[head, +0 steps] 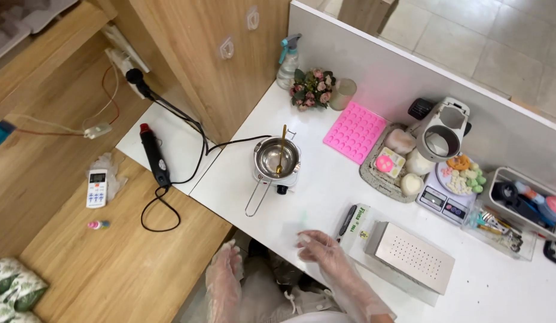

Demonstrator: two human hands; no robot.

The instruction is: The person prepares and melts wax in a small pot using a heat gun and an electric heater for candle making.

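Both my hands wear thin clear plastic gloves. My left hand (225, 274) hangs below the white table's front edge (242, 224), fingers loosely apart, holding nothing. My right hand (321, 246) rests on the tabletop near that edge, its fingertips touching a small clear piece of film (293, 230). A black pen-like tool (346, 222) and a flat packet (358, 222) lie just right of this hand. Further up the table a small steel melting pot (276, 157) with a long handle sits on a little burner, and a gold spoon (281, 149) stands in it.
A metal perforated box (414, 257) lies at the right. Behind it are a pink silicone mould (354, 131), a tray of soaps (397, 164), a scale with small pieces (451, 188), a clear organiser (517, 206), flowers (312, 88) and a spray bottle (287, 60). A heat gun (153, 154) and remote (96, 188) lie left.
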